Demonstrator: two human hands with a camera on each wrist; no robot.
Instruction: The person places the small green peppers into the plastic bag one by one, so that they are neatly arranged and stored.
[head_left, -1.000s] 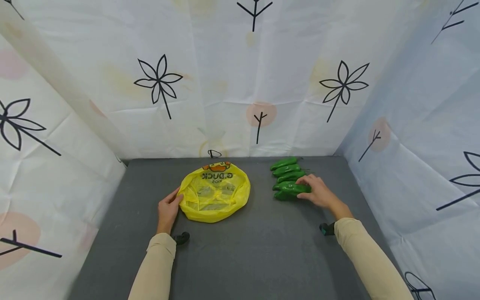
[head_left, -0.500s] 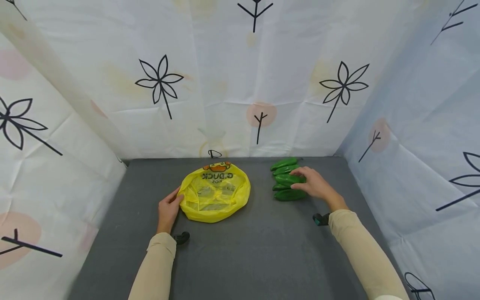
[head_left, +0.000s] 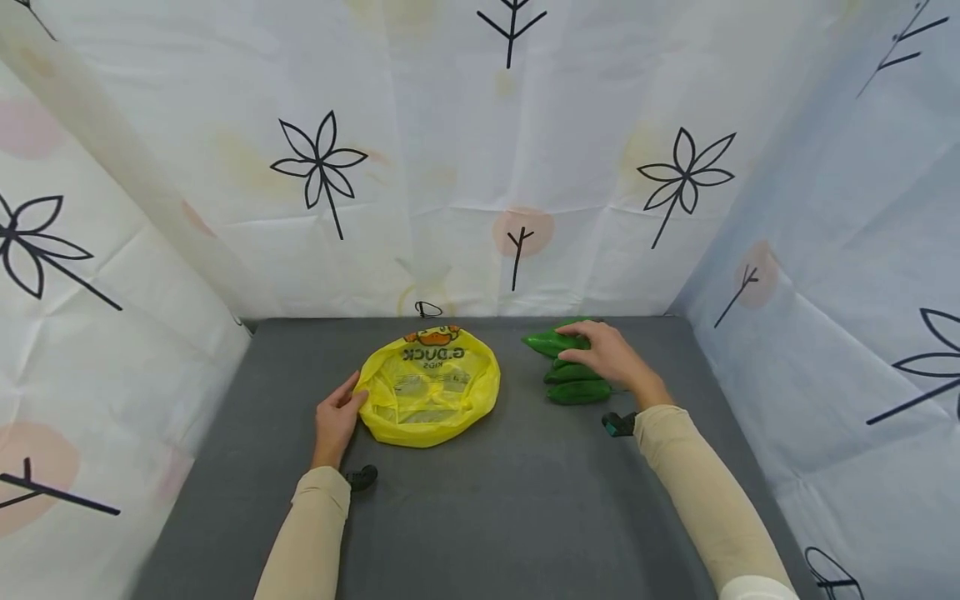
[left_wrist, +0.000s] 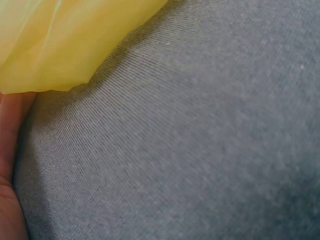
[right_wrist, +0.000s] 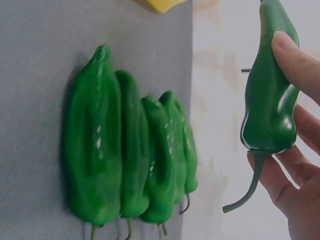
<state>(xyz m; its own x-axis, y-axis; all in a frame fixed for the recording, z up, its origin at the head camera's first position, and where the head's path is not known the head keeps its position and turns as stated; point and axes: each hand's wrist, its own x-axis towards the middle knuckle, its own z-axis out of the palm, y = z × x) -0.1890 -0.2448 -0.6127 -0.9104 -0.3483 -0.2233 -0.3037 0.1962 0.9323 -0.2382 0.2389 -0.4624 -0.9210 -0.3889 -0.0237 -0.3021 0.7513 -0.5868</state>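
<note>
Green pepper (right_wrist: 267, 110), one: gripped by right hand (head_left: 611, 354), raised over far part of pepper row (right_wrist: 131, 155) on grey table (head_left: 487, 517). Long axis crosswise in head view; tip points left toward yellow bag (head_left: 423, 433), stem end right. I count five in row, lying roughly parallel, tips likewise left. Left hand (head_left: 335, 425) pinches bag's left edge.

Ok so there's a dark grey counter (head_left: 480, 517) with a yellow bag (head_left: 431, 387) sitting on it, plus five green peppers (right_wrist: 132, 165) lined up nearby.
</note>
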